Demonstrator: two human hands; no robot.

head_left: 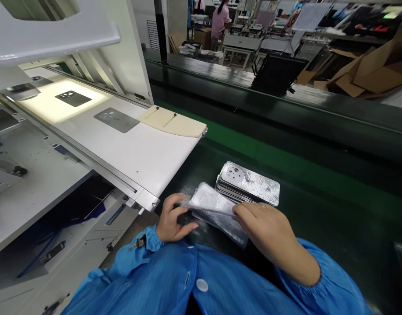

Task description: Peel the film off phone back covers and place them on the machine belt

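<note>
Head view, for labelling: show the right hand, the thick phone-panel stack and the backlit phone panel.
Right hand point(266, 224): head view, its back.
Thick phone-panel stack point(250, 183): head view, topmost face.
Backlit phone panel point(76, 99): head view, plain surface beside its holes.

1. Held panel point(210, 210): blurred, near edge-on, face unreadable.
2. Nearer stack point(206, 194): partly behind held panel, right hand point(265, 225).
3. Cardboard point(381, 65): cut by right edge.
4. Pink-clad worker point(220, 22): head cropped, top.

The left hand point(173, 221) was curved, its thumb point(188, 229) apart from the bent fingers point(173, 202). The right hand point(268, 225) angled inward, back upward, its fingers bent and drawn together; its lower forearm point(301, 264) was bare below a gathered blue sleeve point(329, 280).
</note>
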